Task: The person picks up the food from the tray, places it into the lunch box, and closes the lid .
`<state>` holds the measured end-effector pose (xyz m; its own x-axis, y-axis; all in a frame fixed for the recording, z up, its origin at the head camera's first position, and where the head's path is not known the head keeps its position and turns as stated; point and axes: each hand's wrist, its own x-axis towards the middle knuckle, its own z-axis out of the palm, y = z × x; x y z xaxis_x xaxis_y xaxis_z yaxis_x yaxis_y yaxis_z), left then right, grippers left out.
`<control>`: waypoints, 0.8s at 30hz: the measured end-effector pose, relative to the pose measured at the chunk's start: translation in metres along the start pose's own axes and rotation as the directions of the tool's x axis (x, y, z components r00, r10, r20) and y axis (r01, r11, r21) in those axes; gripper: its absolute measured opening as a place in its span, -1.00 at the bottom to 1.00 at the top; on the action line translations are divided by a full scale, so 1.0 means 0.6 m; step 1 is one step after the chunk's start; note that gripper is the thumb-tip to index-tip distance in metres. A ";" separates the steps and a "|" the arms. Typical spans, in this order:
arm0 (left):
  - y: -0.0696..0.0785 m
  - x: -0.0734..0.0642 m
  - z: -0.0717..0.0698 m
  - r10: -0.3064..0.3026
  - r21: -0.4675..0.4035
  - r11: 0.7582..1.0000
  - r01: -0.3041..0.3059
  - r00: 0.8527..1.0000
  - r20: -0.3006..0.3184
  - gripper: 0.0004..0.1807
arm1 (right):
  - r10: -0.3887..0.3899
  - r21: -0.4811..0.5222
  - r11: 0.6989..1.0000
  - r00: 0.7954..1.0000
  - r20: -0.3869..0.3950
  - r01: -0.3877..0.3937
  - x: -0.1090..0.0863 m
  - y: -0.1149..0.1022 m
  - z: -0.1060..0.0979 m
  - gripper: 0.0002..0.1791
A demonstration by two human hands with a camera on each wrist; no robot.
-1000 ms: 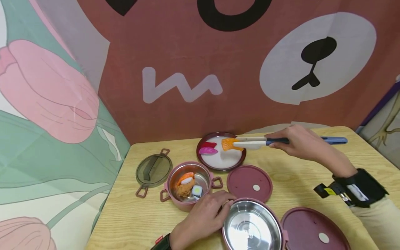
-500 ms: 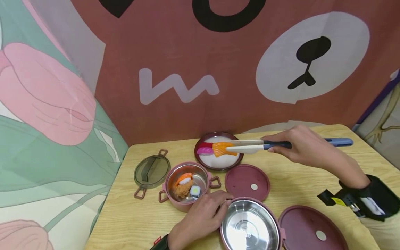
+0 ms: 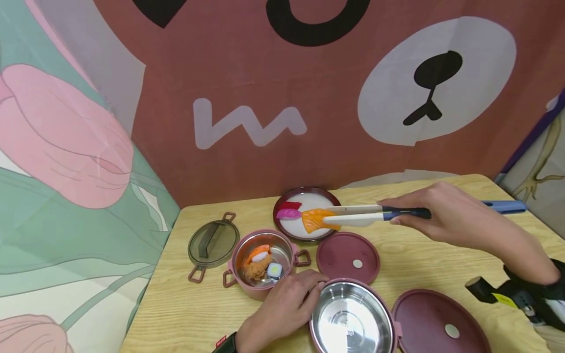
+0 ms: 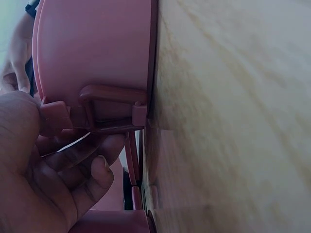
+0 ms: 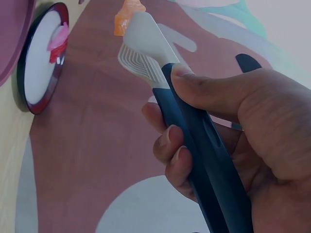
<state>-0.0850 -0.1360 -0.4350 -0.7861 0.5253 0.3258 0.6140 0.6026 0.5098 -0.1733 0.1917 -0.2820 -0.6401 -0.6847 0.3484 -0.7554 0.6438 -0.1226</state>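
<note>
My right hand grips blue-handled tongs with white tips. The tips pinch an orange slice of toy salmon, raised over the near part of a dark-rimmed plate. A pink toy piece and a red one lie on that plate. With thumb and fingers, my left hand holds the side of a pink steel-lined pot at its handle. The pot's inside shows bare metal.
Left of the hands, a second pink pot holds toy shrimp, fried chicken and a sushi roll. Beside it lies a see-through lid. Two maroon lids lie on the table, the larger lid at right. A printed cloth hangs behind.
The salmon slice in the tongs has moved left and toward me relative to the plate. My right wrist has shifted right in the view. The left hand stays on the pot.
</note>
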 end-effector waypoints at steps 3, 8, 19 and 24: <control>-0.001 -0.001 0.000 0.006 0.011 1.000 -0.006 1.000 -0.003 -0.75 | -0.006 -0.004 1.000 1.000 -0.006 0.006 -0.008 -0.004 -0.005 -0.51; -0.002 -0.001 0.001 0.007 0.006 1.000 -0.007 1.000 0.001 -0.75 | 0.012 -0.030 0.999 1.000 0.004 -0.011 -0.023 -0.014 -0.010 -0.48; -0.002 -0.001 0.000 -0.003 0.005 1.000 0.003 1.000 0.011 -0.75 | 0.010 -0.002 1.000 0.999 0.048 -0.010 -0.055 -0.025 -0.016 -0.46; -0.001 -0.001 0.002 -0.008 0.016 1.000 0.008 1.000 0.007 -0.76 | 0.045 0.033 0.998 0.988 0.150 -0.051 -0.069 -0.026 -0.018 -0.52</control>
<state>-0.0849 -0.1358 -0.4364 -0.7904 0.5247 0.3163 0.6089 0.6164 0.4992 -0.1336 0.2138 -0.2844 -0.6875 -0.6984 0.1989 -0.7261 0.6660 -0.1711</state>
